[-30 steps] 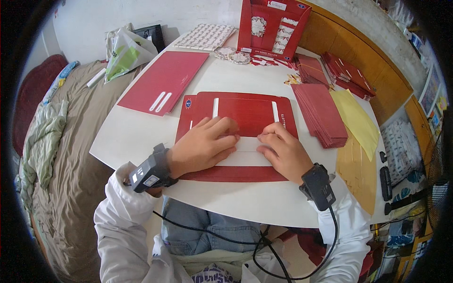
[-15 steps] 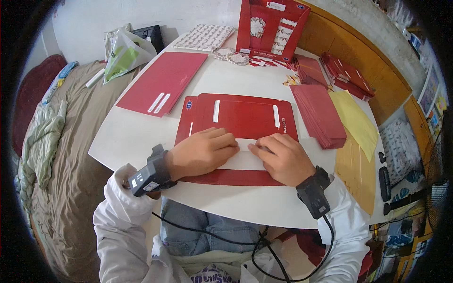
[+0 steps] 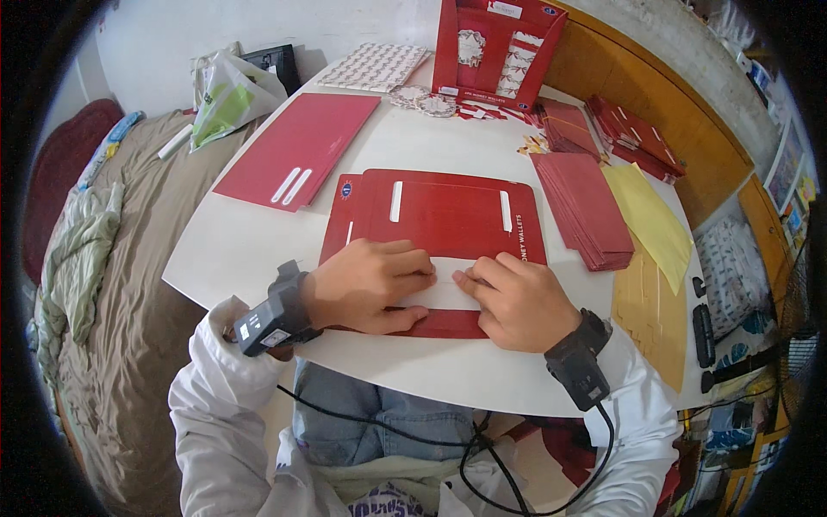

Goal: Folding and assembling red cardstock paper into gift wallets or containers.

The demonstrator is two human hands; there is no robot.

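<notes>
A flat red cardboard piece (image 3: 448, 211) with white slots lies before me on the white table. Across its lower part runs a white strip (image 3: 441, 293), partly hidden under my hands. My left hand (image 3: 370, 280) rests palm down on the strip's left side, its fingers bent and its thumb spread apart below them on the red card. From the right, my right hand (image 3: 521, 297) touches the strip with fingertips apart; its thumb is mostly hidden. A small gap separates the two hands' fingertips. Neither hand visibly grips anything.
On the white table (image 3: 215, 258), a red card stack (image 3: 301, 151) lies left; red envelopes (image 3: 586, 211), a yellow sheet (image 3: 650, 224) and tan cards (image 3: 646, 314) lie right. A red display box (image 3: 491, 60) stands behind. A black cable (image 3: 370, 422) crosses my lap.
My left thumb has moved out and down from the fingers onto the red card. My right hand has shifted slightly down and right, its fingers loosening. The red cardboard stays nearly in place.
</notes>
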